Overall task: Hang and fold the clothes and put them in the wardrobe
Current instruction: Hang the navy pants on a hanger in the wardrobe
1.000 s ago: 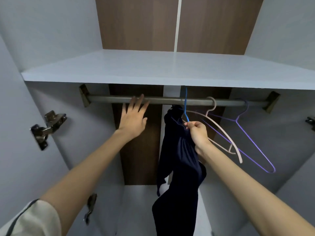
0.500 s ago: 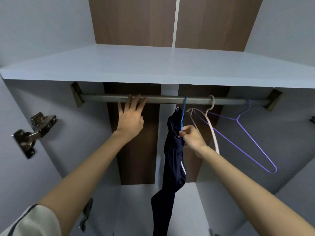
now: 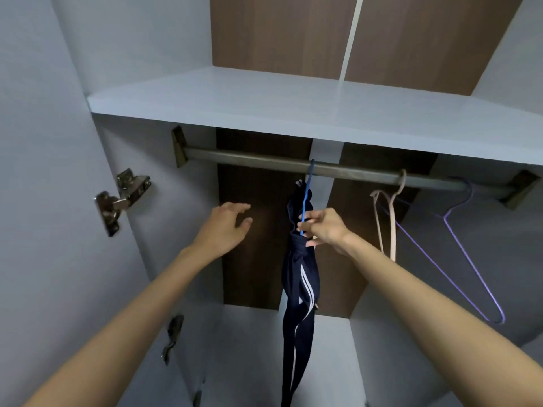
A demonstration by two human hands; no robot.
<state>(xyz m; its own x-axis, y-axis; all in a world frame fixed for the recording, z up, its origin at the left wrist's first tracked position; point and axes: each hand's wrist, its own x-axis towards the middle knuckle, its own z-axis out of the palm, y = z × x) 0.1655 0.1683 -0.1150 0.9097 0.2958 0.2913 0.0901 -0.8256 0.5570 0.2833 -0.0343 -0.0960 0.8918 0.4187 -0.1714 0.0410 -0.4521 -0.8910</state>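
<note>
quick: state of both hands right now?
Left hand: open, holding nothing, below the rail.
Right hand: pinching the blue hanger, which carries the navy garment and hooks over the rail.

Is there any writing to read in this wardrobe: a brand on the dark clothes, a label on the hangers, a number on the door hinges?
No readable text anywhere in the head view.
Dark garment: only white stripes, no word or logo showing.
Blue hanger, beige hanger, purple hanger: bare, no labels.
Hinge: any stamp is too small and blurred to tell.
</note>
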